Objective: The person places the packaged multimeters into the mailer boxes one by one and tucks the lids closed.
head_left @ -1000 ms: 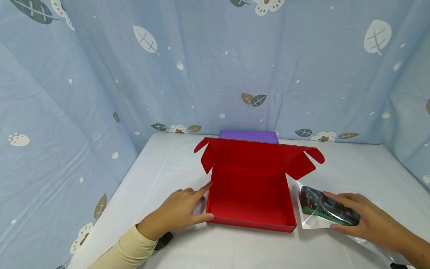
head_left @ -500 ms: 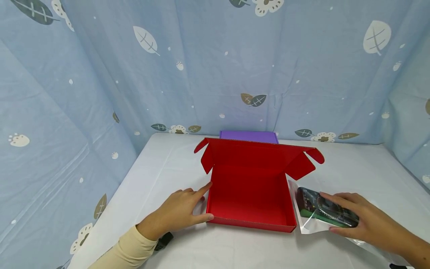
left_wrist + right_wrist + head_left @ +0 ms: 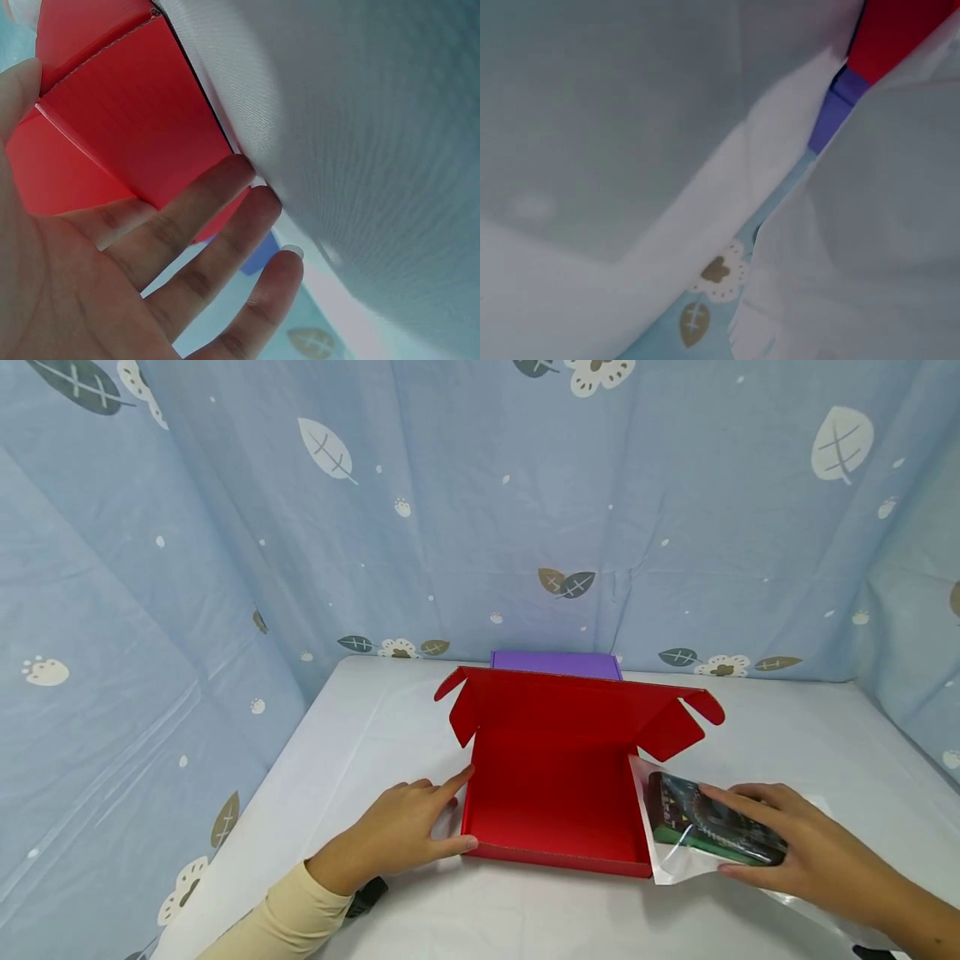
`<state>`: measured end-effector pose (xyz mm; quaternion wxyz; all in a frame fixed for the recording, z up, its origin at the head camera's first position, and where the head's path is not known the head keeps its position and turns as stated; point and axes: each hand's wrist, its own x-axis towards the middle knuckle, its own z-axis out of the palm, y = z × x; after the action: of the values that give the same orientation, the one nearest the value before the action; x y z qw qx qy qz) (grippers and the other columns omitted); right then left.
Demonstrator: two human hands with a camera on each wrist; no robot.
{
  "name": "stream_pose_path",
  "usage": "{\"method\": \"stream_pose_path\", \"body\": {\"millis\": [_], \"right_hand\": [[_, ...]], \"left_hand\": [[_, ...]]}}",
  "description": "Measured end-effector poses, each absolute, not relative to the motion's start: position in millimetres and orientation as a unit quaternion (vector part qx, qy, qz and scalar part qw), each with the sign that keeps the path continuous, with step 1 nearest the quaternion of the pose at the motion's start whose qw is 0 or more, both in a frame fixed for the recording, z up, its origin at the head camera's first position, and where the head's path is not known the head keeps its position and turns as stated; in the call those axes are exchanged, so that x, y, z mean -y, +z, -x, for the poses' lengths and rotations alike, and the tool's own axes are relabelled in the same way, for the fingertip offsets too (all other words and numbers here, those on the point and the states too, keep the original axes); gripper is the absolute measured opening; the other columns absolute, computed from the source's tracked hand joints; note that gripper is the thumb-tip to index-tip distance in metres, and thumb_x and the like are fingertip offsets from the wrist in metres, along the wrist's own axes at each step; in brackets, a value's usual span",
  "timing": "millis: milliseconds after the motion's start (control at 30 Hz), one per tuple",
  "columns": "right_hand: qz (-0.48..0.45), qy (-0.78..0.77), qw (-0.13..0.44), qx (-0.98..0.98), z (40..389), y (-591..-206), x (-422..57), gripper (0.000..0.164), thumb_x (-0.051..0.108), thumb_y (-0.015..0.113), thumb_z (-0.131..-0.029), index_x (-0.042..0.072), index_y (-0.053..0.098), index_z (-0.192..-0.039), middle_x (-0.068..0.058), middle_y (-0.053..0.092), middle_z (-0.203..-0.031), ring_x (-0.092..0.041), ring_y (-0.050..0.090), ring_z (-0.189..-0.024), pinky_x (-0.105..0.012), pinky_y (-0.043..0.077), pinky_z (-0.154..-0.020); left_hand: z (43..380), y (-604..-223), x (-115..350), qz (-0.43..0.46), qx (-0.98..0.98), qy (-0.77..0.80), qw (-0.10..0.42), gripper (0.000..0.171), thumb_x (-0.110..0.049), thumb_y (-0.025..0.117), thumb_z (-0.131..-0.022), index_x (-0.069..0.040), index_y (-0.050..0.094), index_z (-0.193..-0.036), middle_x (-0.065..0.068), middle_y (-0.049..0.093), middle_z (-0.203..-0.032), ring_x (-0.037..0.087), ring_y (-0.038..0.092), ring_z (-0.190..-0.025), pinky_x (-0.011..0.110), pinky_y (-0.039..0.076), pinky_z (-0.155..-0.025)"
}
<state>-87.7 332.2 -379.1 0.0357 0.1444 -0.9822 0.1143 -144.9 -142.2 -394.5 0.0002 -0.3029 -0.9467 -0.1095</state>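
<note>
Behind everything, across the back and left, we see a blue curtain [image 3: 480, 510] printed with leaves, flowers and paw marks. In front of it spreads the white surface [image 3: 375, 710]. On that we find a red box [image 3: 558, 793], its lid raised and its flaps spread out at the sides. Beyond the lid, near the curtain, the top of a purple box [image 3: 555, 662] shows. At the red box's right side we see a clear bag [image 3: 678, 864], its edge overlapping the right wall (whether they touch, we cannot tell). The right hand [image 3: 802, 843] is clamped on the bag and the packet inside, thumb low on the near side, fingers across the top. The left hand [image 3: 397, 831] rests at the red box's front left corner, its fingers apart and fairly straight. The packet [image 3: 708, 818], dark and printed above, green along its side, lies tilted within the bag, outside the red box.
</note>
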Motion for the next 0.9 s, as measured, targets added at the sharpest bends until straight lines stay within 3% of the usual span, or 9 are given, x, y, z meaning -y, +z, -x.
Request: {"method": "stream_pose_path", "body": {"millis": [100, 433, 767, 900], "right_hand": [[-0.158, 0.106, 0.059, 0.980, 87.4, -376.7, -326.1, 0.091, 0.066, 0.083, -0.064, 0.040, 0.051, -0.145, -0.007, 0.052, -0.129, -0.024, 0.050, -0.109, -0.026, 0.051, -0.065], [-0.160, 0.105, 0.047, 0.980, 90.8, -370.5, -300.8, 0.088, 0.072, 0.078, -0.066, 0.042, 0.051, -0.144, -0.006, 0.053, -0.132, -0.021, 0.049, -0.112, -0.027, 0.054, -0.068], [-0.170, 0.124, 0.046, 0.977, 92.4, -364.1, -273.9, 0.089, 0.063, 0.084, -0.066, 0.043, 0.049, -0.145, -0.006, 0.053, -0.132, -0.021, 0.049, -0.114, -0.028, 0.056, -0.069], [-0.191, 0.128, 0.075, 0.970, 91.7, -362.2, -264.0, 0.089, 0.059, 0.087, -0.066, 0.043, 0.049, -0.145, -0.001, 0.055, -0.129, -0.016, 0.048, -0.113, -0.027, 0.056, -0.072]], "left_hand": [[145.0, -394.7, 141.9, 0.306, 0.946, -0.109, 0.004, 0.084, -0.071, 0.058, -0.087, -0.019, 0.043, -0.152, -0.013, 0.071, -0.100, 0.010, 0.063, -0.088, 0.034, 0.052, -0.075], [145.3, -394.9, 141.9, 0.310, 0.944, -0.109, 0.009, 0.085, -0.071, 0.057, -0.087, -0.018, 0.044, -0.152, -0.013, 0.071, -0.100, 0.010, 0.063, -0.086, 0.034, 0.052, -0.073], [145.4, -395.4, 143.2, 0.309, 0.945, -0.108, 0.006, 0.085, -0.073, 0.053, -0.088, -0.019, 0.043, -0.153, -0.013, 0.071, -0.101, 0.011, 0.063, -0.090, 0.036, 0.052, -0.076], [145.1, -394.3, 143.6, 0.307, 0.945, -0.113, -0.003, 0.083, -0.073, 0.050, -0.090, -0.020, 0.041, -0.154, -0.013, 0.072, -0.103, 0.012, 0.063, -0.092, 0.038, 0.052, -0.079]]}}
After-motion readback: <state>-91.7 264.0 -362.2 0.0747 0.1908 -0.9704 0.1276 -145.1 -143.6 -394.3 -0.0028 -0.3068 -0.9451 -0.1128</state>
